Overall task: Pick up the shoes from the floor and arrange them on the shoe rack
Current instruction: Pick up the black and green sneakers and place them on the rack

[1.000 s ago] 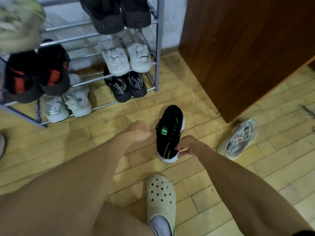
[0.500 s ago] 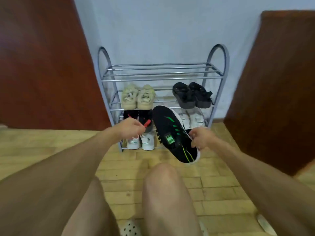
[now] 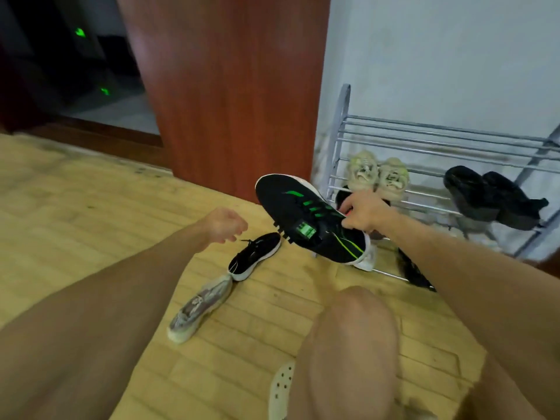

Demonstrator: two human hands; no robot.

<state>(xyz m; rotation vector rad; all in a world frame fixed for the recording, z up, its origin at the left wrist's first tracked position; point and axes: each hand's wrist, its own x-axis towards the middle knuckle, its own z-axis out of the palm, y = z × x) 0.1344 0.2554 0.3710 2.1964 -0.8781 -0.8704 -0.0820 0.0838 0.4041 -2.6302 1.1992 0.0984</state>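
My right hand [image 3: 365, 214] grips a black sneaker with green stripes [image 3: 309, 216] by its collar, held in the air in front of the metal shoe rack [image 3: 424, 140]. My left hand [image 3: 222, 224] hovers open above a second black sneaker [image 3: 254, 256] that lies on the wooden floor. Just below that one lies a grey-pink sneaker [image 3: 198, 307]. On the rack sit a pale beige pair [image 3: 377, 174] and a black pair [image 3: 491, 197].
A brown wooden door [image 3: 230, 86] stands left of the rack, with a dark doorway [image 3: 69, 62] beyond it. My bare knee [image 3: 348, 344] fills the lower middle, above a white perforated clog [image 3: 281, 389] on my foot. A dark shoe [image 3: 415, 272] lies at the rack's base.
The view has swung left, so the rack now sits at the right. My right hand still holds the black-green sneaker. My left hand has opened and moved toward the black sneaker on the floor.
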